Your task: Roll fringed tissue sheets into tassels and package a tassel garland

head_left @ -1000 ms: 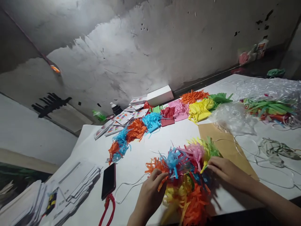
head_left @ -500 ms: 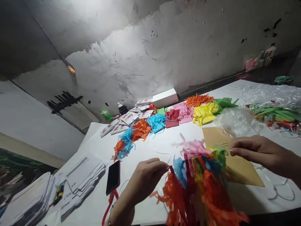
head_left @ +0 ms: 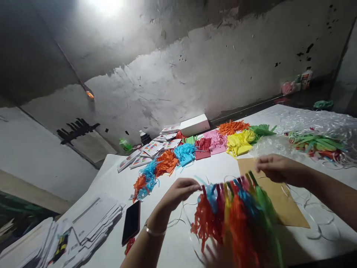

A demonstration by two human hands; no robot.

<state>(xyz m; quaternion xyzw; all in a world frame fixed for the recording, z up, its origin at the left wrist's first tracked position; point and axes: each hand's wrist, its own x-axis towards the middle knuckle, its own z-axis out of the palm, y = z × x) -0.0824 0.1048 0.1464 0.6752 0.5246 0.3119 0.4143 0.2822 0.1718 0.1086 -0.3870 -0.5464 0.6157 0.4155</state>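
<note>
wall (head_left: 173, 85): grey, stained plaster | light (head_left: 103, 5): bright overhead | table (head_left: 178, 249): white

Your garland (head_left: 237, 216): string of fringed paper tassels, strung side by side on thin white string (head_left: 227, 178). Colours left to right: orange-red, blue, dark red, yellow, orange, blue, pink, green. It hangs in air above table, stretched between your two hands, top line sagging slightly, rising toward right end. Fringes dangle straight down, packed tight, touching each other. Lower strips blurred, detail unclear there. Loose string loops trail from left end down onto white surface. Right end sits over brown paper sheet.
</note>
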